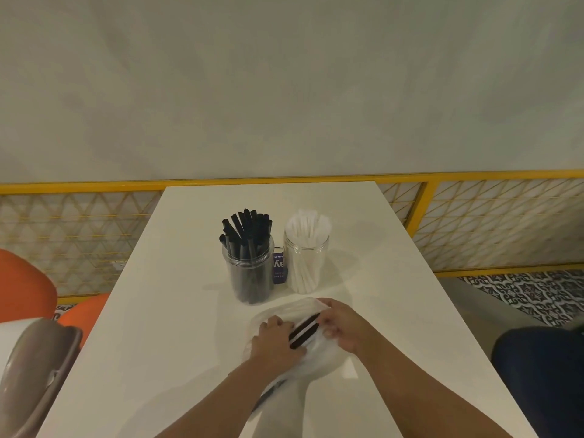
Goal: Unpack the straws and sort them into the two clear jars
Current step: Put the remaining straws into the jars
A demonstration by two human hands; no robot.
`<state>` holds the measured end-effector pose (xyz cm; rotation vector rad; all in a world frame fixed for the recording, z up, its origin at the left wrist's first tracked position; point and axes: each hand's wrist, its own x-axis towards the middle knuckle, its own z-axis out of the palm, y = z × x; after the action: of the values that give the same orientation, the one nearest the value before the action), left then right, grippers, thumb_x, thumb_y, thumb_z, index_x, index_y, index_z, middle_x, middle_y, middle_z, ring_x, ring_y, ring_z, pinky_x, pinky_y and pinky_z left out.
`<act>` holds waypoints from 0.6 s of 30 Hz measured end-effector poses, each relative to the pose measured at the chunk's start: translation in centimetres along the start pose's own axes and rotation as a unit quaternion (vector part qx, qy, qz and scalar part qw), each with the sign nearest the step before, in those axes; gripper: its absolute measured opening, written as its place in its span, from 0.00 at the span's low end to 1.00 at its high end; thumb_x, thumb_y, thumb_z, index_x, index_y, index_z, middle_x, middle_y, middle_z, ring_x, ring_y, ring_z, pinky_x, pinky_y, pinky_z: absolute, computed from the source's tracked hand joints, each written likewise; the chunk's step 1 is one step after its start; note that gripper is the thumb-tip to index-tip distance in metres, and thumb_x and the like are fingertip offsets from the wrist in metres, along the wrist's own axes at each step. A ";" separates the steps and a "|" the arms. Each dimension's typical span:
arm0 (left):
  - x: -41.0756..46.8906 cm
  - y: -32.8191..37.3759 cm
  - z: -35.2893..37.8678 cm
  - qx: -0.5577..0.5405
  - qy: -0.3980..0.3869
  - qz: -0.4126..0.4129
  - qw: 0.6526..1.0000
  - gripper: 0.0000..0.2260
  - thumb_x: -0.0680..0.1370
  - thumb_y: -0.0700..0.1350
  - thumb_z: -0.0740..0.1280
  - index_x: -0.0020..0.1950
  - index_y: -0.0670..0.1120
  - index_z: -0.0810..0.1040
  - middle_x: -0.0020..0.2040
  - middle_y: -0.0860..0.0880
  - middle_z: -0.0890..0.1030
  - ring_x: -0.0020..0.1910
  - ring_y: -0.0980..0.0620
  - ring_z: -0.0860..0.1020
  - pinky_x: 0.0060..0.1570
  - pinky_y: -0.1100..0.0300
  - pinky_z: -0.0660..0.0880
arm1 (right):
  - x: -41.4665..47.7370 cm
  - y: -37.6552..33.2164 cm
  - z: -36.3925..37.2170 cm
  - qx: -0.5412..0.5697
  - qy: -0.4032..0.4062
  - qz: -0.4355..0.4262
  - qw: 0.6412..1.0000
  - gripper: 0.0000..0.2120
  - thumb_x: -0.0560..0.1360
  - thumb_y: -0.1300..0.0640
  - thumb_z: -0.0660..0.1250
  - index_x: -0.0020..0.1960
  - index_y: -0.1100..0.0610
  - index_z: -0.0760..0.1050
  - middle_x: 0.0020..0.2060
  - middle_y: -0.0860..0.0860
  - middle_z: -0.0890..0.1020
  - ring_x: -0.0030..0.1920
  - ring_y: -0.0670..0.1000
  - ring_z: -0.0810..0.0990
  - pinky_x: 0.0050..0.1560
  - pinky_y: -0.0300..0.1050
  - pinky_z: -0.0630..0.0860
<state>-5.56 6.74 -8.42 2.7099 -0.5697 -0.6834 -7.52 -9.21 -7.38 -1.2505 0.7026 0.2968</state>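
Hands meet over a clear plastic bag (303,352) that lies crumpled on the white worktop (177,311), near its front edge. The left hand (276,338) presses flat on the bag, fingers spread and loose, its grip holding nothing that can be made out. The right hand (339,324) has its fingers curled at the upper ends of two black straws (304,330), which lie side by side between the hands; whether that grip is pinching the straws or the bag film around them cannot be told. The straws point diagonally, from lower left to upper right.

Behind the hands stand two clear jars, close together. The left jar (249,273) is packed with black straws standing upright, their tops fanning out above the rim. The right jar (306,267) holds white paper-wrapped straws, also upright. A small purple card (279,267) shows between the jars, just behind them. Orange seats (25,289) sit beside the worktop on the left.
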 end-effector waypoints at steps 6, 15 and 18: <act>0.0 0.9 1.1 0.101 0.033 0.019 0.994 0.24 0.75 0.57 0.62 0.67 0.47 0.66 0.66 0.46 0.64 0.64 0.45 0.66 0.61 0.52 0.67 | -0.1 -0.4 0.0 -0.260 0.034 -0.082 0.961 0.18 0.68 0.72 0.58 0.52 0.55 0.71 0.35 0.51 0.73 0.30 0.47 0.69 0.24 0.34 0.64; 0.6 -0.5 0.3 0.019 0.013 0.013 1.000 0.17 0.78 0.48 0.61 0.65 0.43 0.69 0.64 0.46 0.70 0.64 0.47 0.69 0.60 0.58 0.66 | 1.5 0.6 -0.3 -0.302 0.132 -0.053 0.943 0.06 0.73 0.64 0.60 0.38 0.56 0.68 0.33 0.49 0.69 0.36 0.52 0.69 0.29 0.39 0.63; 0.8 -0.9 0.3 0.000 0.001 0.006 1.000 0.16 0.77 0.47 0.63 0.63 0.44 0.70 0.62 0.47 0.71 0.63 0.48 0.70 0.59 0.59 0.66 | 1.7 0.8 -0.2 -0.228 0.117 -0.021 0.966 0.12 0.73 0.64 0.62 0.33 0.56 0.66 0.31 0.53 0.71 0.31 0.51 0.68 0.28 0.38 0.62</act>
<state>-4.83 7.13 -9.30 2.7053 -0.5862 -0.6760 -6.75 -9.48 -9.09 -1.7575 0.8376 0.2869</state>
